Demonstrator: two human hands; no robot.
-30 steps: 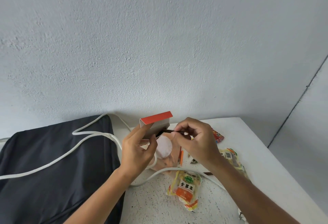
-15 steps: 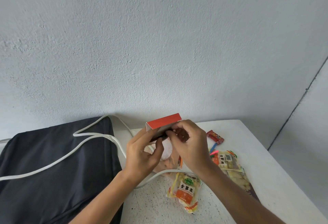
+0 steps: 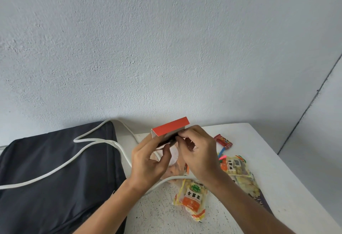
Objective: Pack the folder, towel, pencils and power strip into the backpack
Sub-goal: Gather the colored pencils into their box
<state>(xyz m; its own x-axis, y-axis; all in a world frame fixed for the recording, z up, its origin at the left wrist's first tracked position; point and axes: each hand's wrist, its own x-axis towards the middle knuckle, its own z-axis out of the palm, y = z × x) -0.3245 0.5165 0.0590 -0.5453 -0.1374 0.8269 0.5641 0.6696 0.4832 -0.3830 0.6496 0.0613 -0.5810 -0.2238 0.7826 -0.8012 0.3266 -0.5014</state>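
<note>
Both hands meet above the white table, working at a small box with a red lid flap. The left hand cups the box from below and behind, its fingers curled up along the far side and its thumb pressed on the near face. The right hand closes in from the other side, its fingertips pinching dark pencils at the open mouth of the box, just under the raised flap; how many there are cannot be told. Left of the left hand lies the dark backpack, flat on the surface, with a white power strip cord looping across it and passing beneath both wrists. Below the right hand sits a yellow and orange snack packet; to its right lie more snack packets and a red candy wrapper. The power strip body, the folder and the towel cannot be made out.
</note>
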